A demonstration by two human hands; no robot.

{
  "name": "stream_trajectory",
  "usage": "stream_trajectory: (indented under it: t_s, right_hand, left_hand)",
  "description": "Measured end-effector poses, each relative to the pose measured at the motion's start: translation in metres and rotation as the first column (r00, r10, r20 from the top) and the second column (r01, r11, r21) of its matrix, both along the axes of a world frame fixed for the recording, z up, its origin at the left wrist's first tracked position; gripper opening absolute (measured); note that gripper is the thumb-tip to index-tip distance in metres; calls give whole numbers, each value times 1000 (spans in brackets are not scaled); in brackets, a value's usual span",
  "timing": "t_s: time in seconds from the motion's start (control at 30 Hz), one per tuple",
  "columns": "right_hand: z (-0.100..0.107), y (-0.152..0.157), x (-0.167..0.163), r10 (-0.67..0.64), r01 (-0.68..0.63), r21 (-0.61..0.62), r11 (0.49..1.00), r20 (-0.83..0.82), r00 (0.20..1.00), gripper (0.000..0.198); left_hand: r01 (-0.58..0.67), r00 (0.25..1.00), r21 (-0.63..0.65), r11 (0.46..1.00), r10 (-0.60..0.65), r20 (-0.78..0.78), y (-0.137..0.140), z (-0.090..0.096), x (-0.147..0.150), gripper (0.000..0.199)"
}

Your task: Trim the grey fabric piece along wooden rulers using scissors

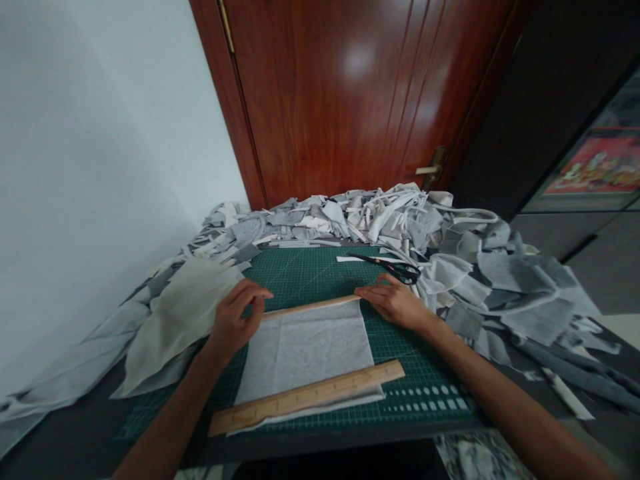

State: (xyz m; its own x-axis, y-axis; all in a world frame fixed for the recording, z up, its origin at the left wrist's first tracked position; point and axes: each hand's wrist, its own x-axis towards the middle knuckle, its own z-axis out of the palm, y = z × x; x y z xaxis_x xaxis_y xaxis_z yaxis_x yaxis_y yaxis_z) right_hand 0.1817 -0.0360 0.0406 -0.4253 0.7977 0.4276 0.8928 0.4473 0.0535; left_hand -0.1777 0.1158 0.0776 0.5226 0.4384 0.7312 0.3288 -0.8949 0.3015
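Observation:
A light grey piece of cloth [310, 343] lies flat on a green cutting mat [300, 270]. Along its far edge runs a thin wooden strip [310, 307], and a wooden ruler [310, 395] rests slantwise across its near edge. My left hand [239, 315] hovers by the strip's left end, thumb and forefinger apart, with nothing visible between them. At the strip's right end, the fingertips of my right hand [393, 301] close on it at the cloth's corner. Just beyond that hand are black-handled scissors [400, 268], lying partly on a white cloth strip.
A long heap of grey and white fabric scraps [350, 217] lines the back of the table, spreading to the right. Larger pale cloth pieces [183, 313] lie at the left beside the wall. Behind stands a brown wooden door [330, 100].

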Motion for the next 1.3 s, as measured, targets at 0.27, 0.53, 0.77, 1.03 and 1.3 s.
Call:
stream_trajectory:
  t_s: [0.27,0.53,0.77,1.03,1.3]
  right_hand:
    - [-3,1,-25,87,-79,-68,995,116,989,32]
    - [-3,2,-29,76,-72,-81,994,55,996,28]
    - [-13,6,-28,58,-63,-132,989,-46,997,29]
    - [-15,9,-26,0,-24,-154,988,-157,988,27]
    - [-23,13,-21,-78,55,-120,991,-198,977,25]
  left_hand:
    - [286,784,-280,916,-392,-481,0,-15,6,25]
    - [236,742,-283,929,-361,-565,3,-19,8,27]
    - [208,757,-273,939,-331,-563,6,-19,4,28]
    - [122,794,-162,979,-195,-576,9,-34,11,26]
    - [64,835,-138,988,-129,-535,12,-43,16,39]
